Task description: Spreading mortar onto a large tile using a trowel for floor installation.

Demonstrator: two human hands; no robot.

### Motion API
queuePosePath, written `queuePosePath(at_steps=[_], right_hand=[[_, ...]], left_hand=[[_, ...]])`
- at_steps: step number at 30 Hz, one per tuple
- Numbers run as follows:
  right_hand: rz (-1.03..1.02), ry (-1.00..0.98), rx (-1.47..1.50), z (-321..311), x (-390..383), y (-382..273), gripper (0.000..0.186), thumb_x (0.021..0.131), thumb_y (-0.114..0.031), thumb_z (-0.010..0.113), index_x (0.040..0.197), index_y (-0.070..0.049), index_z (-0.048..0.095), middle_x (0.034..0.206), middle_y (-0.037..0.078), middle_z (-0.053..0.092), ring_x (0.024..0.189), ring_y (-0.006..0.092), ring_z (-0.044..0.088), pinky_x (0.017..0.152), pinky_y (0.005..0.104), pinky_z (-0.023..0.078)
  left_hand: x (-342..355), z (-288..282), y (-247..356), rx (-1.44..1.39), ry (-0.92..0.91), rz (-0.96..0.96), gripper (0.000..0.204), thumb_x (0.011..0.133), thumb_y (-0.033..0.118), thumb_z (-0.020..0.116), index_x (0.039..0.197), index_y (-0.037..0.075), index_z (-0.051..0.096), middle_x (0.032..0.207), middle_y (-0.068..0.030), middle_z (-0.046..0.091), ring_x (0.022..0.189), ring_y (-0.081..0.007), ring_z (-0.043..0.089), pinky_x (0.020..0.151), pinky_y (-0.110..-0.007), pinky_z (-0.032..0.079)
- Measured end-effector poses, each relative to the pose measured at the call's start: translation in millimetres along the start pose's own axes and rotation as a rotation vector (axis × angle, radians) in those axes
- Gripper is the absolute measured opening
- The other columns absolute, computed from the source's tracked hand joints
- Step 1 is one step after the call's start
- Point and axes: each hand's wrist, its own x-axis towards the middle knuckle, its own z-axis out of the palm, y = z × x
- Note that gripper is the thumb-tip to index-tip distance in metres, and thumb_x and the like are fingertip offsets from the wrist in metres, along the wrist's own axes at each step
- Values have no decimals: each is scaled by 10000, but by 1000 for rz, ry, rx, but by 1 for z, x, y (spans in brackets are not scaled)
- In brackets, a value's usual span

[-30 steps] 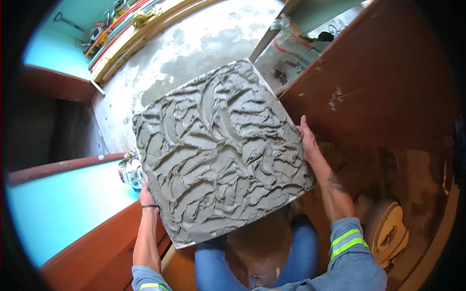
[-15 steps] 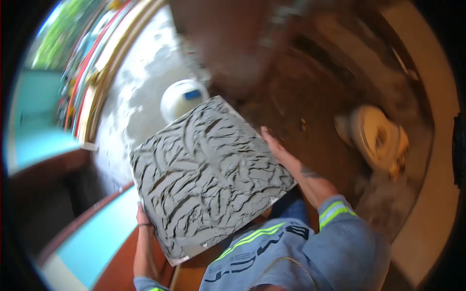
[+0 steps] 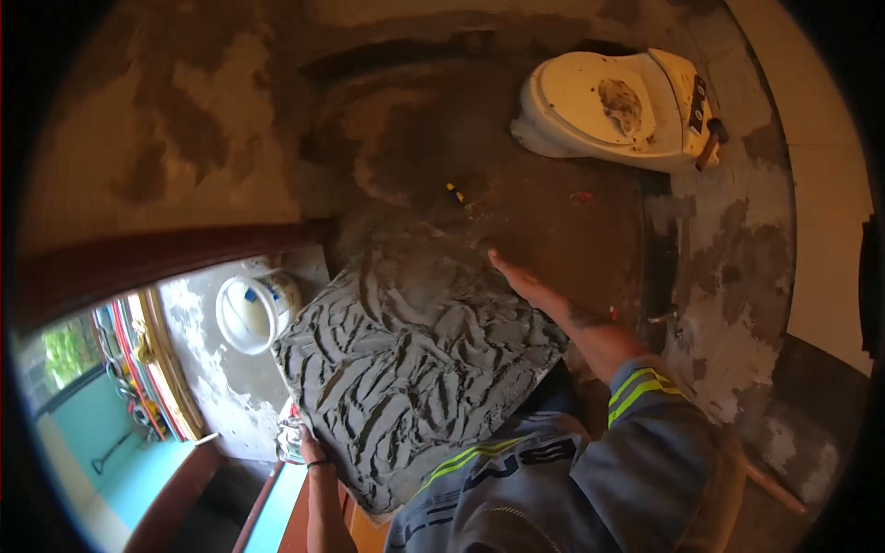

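Observation:
A large square tile (image 3: 419, 369), spread with grey ridged mortar on its upper face, is held in front of my body. My left hand (image 3: 315, 450) grips its left edge near the lower corner, the fingers partly hidden under it. On the opposite edge, my right hand (image 3: 521, 279) supports the tile with the fingers stretched along the side. The tile's underside is out of sight.
A white toilet (image 3: 581, 106) with a hammer (image 3: 712, 145) on its end stands at the far right. A small yellow-and-black object (image 3: 454, 193) lies on the brown floor (image 3: 544, 221). Left of the tile is a white bucket (image 3: 247, 318), beside a dark red door frame (image 3: 166, 256).
My view has turned to the right, away from the doorway. The bucket now sits farther left, and the toilet shows higher up. The tile stays between both hands.

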Motion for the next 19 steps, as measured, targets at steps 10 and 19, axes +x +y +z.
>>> queuePosePath(at_steps=[10,19], right_hand=[[-13,123,94,-137,24,68,1096,740,-864,260,1422,-7,309,1479,239,239,1367,359,242,1102,464,206],[-24,304,269,-161,12,133,1010,786,-814,297,1433,-39,302,1480,177,286,1361,328,271,1105,450,207]], left_hand=[[105,151,-36,358,-5,-231,582,900,537,474,1030,0,659,905,-108,651,811,-203,609,752,-351,496],[128,222,-61,707,151,-146,760,764,629,623,1080,-62,629,1004,-147,644,872,-220,612,799,-387,481]])
